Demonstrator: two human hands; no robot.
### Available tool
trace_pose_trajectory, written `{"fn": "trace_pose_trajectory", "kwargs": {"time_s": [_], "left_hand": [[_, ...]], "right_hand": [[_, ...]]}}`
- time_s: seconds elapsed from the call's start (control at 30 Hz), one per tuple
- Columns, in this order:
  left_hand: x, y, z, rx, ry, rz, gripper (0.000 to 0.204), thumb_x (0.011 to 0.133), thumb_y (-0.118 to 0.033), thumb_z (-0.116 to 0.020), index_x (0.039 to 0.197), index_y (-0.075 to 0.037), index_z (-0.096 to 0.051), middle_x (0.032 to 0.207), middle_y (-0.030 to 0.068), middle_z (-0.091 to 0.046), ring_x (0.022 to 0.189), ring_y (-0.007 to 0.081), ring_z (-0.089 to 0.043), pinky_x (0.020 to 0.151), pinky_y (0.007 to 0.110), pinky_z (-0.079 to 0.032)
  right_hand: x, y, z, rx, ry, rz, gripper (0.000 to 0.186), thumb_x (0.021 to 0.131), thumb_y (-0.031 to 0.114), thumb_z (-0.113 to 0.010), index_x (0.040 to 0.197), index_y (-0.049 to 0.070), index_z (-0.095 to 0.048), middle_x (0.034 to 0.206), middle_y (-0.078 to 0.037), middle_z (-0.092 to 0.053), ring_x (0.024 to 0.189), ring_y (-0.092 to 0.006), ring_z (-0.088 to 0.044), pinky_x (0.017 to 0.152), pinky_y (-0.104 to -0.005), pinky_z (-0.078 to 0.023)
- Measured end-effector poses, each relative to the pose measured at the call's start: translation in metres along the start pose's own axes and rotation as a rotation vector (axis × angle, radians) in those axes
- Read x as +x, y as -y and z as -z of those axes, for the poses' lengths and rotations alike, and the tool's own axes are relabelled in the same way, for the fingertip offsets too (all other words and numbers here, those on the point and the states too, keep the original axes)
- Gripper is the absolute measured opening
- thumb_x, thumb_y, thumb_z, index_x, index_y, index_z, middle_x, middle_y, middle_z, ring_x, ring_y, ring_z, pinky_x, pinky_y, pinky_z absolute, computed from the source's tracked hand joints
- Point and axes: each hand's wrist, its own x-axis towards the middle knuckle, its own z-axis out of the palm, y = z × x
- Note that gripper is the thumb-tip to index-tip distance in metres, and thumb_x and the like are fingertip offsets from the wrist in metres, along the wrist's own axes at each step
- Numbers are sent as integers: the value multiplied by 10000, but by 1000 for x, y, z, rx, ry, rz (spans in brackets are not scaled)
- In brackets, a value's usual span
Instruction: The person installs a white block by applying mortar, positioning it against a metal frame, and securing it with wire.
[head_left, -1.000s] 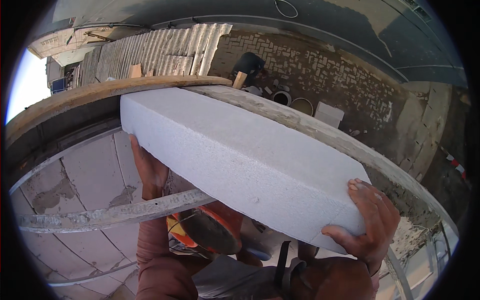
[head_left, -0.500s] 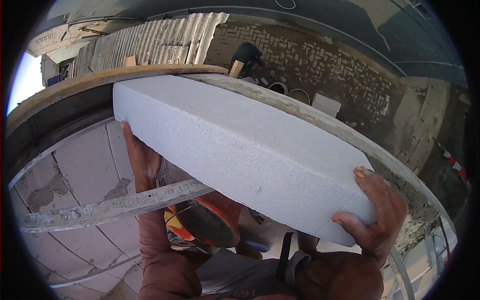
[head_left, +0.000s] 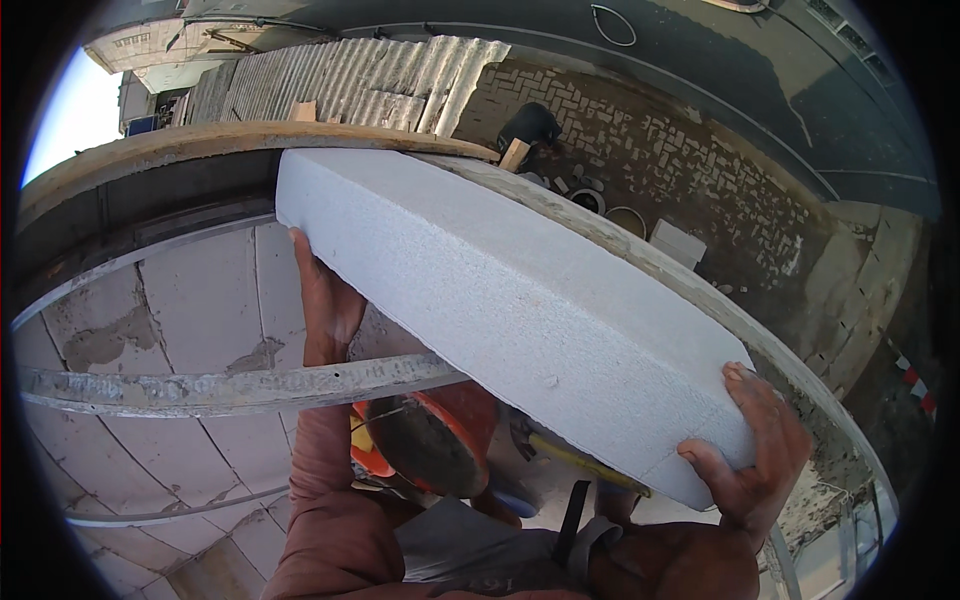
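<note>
You have a long white block (head_left: 520,310) set slantwise along the top of a wall (head_left: 640,255), its far side near the wall's outer edge and its near face turned toward you; whether its underside rests fully on the wall is hidden. Your right hand (head_left: 755,450) is clamped on the block's right end, its fingers over the top and end, the thumb pressed to the near face. Your left hand (head_left: 330,305) is at the lower near edge toward the left end, one digit up against the near face; its other fingers are hidden by the block, so you cannot tell how they close. A wooden plank (head_left: 200,141) runs along the wall's outer edge, past the block's left end. A mortar-marked bar (head_left: 240,388) crosses near your left forearm, and an orange bucket (head_left: 470,430) stands below the block. Beyond the wall's outer edge, a person (head_left: 530,125) bends over brick paving (head_left: 660,140).
</note>
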Motion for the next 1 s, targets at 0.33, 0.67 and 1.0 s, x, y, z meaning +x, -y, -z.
{"fn": "trace_pose_trajectory", "kwargs": {"time_s": [0.33, 0.67, 1.0], "left_hand": [[-2, 7, -5, 10, -58, -7, 922, 999, -727, -426, 1564, -8, -311, 1499, 218, -467, 1361, 340, -496, 1104, 461, -450], [-10, -1, 0, -160, -152, -17, 626, 1101, -478, -365, 1550, -44, -332, 1488, 174, -492, 1339, 333, -516, 1104, 495, -454], [-3, 15, -6, -285, -99, 57, 457, 1004, -393, -410, 1309, -62, -484, 1434, 147, -488, 1354, 293, -424, 1170, 543, -273]], "right_hand": [[-1, -8, 2, 2, -34, 16, 673, 699, 488, -888, 1084, -30, -699, 1046, -195, -746, 989, -382, -743, 894, -475, -595], [-2, -3, -8, 67, -41, -12, 591, 819, 457, -815, 1119, -40, -703, 1069, -219, -743, 1013, -409, -733, 922, -488, -573], [-14, 2, -14, 139, -84, -128, 481, 952, 351, -696, 1219, -49, -678, 1160, -228, -722, 1073, -335, -689, 975, -447, -504]]}}
